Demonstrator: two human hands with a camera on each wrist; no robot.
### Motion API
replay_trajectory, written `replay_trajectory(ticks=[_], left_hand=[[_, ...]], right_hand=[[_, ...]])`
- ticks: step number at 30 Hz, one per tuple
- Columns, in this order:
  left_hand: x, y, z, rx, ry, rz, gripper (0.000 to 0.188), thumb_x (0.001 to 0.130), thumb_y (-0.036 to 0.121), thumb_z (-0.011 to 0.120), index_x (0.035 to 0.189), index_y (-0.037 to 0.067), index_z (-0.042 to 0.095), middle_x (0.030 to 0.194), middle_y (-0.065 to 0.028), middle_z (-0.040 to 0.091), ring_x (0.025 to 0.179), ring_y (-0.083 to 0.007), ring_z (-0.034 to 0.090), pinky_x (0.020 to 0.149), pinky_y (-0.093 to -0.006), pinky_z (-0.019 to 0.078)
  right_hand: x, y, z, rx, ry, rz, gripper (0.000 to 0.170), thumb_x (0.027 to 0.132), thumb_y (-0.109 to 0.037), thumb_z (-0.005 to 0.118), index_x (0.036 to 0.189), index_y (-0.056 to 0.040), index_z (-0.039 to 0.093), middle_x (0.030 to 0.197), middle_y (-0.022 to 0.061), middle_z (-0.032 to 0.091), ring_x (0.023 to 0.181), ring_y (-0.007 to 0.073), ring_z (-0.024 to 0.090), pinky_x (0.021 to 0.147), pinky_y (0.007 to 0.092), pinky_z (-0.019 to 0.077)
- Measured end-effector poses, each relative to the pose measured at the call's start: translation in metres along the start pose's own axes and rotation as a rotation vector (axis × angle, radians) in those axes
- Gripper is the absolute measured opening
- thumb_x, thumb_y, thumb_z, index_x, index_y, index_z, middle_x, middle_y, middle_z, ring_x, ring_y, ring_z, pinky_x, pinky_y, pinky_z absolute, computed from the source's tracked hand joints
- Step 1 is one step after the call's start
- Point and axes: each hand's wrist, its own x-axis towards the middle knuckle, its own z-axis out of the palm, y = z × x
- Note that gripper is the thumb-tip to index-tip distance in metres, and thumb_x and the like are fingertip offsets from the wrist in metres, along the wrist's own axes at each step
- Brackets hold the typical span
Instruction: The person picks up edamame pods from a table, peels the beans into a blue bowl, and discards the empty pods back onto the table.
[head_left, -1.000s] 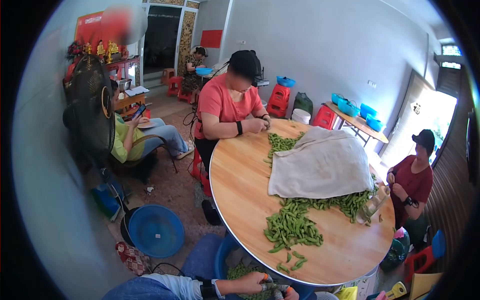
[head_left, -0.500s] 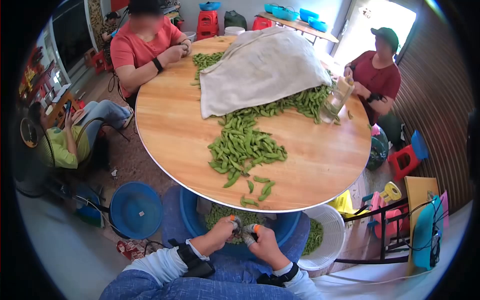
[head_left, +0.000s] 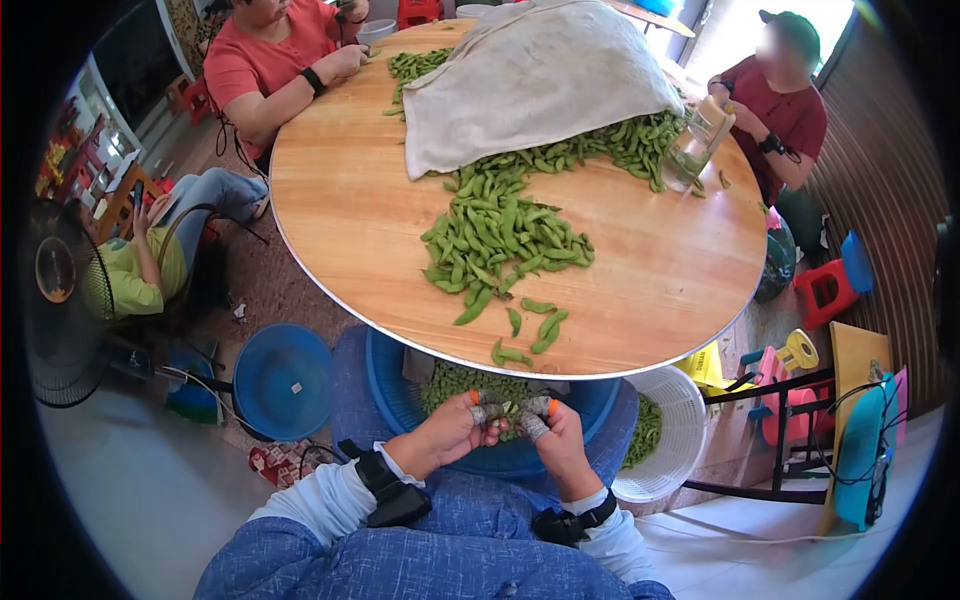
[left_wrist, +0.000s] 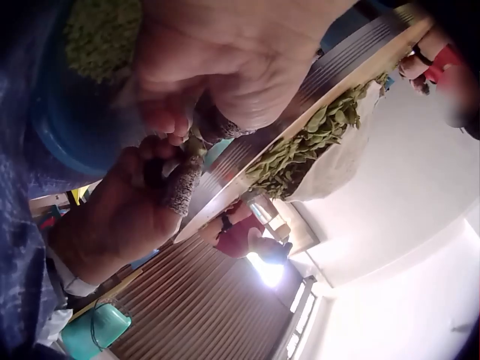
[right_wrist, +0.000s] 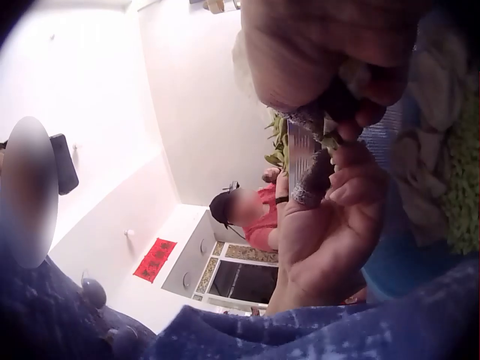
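Note:
Over the blue tub [head_left: 390, 385] of loose green beans [head_left: 455, 385], my two hands meet just below the table edge. My left hand [head_left: 448, 428] and right hand [head_left: 562, 440] pinch a green bean pod [head_left: 511, 408] between thumbs and fingers. Grey wrapping with an orange band covers each thumb. Close up in the left wrist view, a bit of the pod [left_wrist: 195, 144] shows at the thumb tips. Curled fingers hide most of it in the right wrist view, where a pale green piece [right_wrist: 331, 141] sticks out.
The round table [head_left: 340, 240] holds a pile of pods [head_left: 505, 235], a white cloth [head_left: 540, 85] and a clear bottle [head_left: 697, 145]. A white basket [head_left: 685, 440] with pods stands right, an empty-looking blue basin [head_left: 283, 380] left. Two people sit across the table.
The head view has swung down and to the right, bringing both hands fully into sight. My hands stay together over the tub; the pod between them now shows more clearly.

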Motion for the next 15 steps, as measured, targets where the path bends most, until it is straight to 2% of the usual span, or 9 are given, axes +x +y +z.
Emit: replay_trajectory(ticks=[3, 9, 10, 13, 15], left_hand=[[0.003, 0.001, 0.000, 0.012, 0.074, -0.023, 0.007, 0.082, 0.007, 0.046, 0.086, 0.006, 0.052, 0.070, -0.0048, 0.054, 0.056, -0.0104, 0.048, 0.049, -0.0220, 0.0402], [0.009, -0.008, -0.001, 0.009, 0.180, 0.025, 0.007, 0.078, 0.004, 0.045, 0.081, 0.007, 0.049, 0.062, -0.0020, 0.048, 0.049, -0.0091, 0.040, 0.041, -0.0209, 0.0285], [0.009, -0.010, -0.002, 0.013, 0.198, 0.036, 0.007, 0.077, 0.003, 0.045, 0.080, 0.008, 0.049, 0.061, -0.0016, 0.047, 0.049, -0.0088, 0.039, 0.040, -0.0209, 0.0265], [0.012, -0.010, -0.012, 0.221, 0.094, 0.032, 0.010, 0.077, 0.005, 0.046, 0.085, 0.008, 0.051, 0.061, -0.0017, 0.047, 0.051, -0.0094, 0.042, 0.043, -0.0212, 0.0325], [0.013, -0.013, -0.016, 0.399, 0.126, 0.091, 0.015, 0.075, 0.005, 0.047, 0.090, 0.006, 0.052, 0.063, -0.0041, 0.050, 0.053, -0.0125, 0.046, 0.046, -0.0235, 0.0375]], right_hand=[[0.000, 0.004, -0.001, -0.165, -0.019, -0.091, 0.012, 0.075, 0.000, 0.050, 0.084, 0.0010, 0.058, 0.076, 0.0026, 0.059, 0.069, 0.0088, 0.052, 0.063, 0.0227, 0.0420], [0.001, -0.005, 0.008, -0.386, -0.037, -0.117, 0.012, 0.073, -0.001, 0.051, 0.083, 0.0025, 0.057, 0.073, 0.0047, 0.059, 0.066, 0.0100, 0.052, 0.061, 0.0236, 0.0423], [0.001, 0.000, 0.007, -0.343, -0.009, -0.119, 0.012, 0.073, -0.002, 0.052, 0.083, 0.0024, 0.057, 0.073, 0.0049, 0.059, 0.066, 0.0102, 0.052, 0.061, 0.0235, 0.0423], [0.003, 0.018, -0.002, -0.239, 0.093, -0.109, 0.011, 0.073, -0.003, 0.054, 0.083, 0.0018, 0.057, 0.074, 0.0051, 0.059, 0.066, 0.0109, 0.052, 0.061, 0.0235, 0.0424], [-0.002, 0.021, -0.014, -0.203, 0.177, -0.065, 0.011, 0.073, -0.004, 0.056, 0.082, 0.0013, 0.058, 0.074, 0.0048, 0.059, 0.066, 0.0112, 0.052, 0.061, 0.0237, 0.0428]])
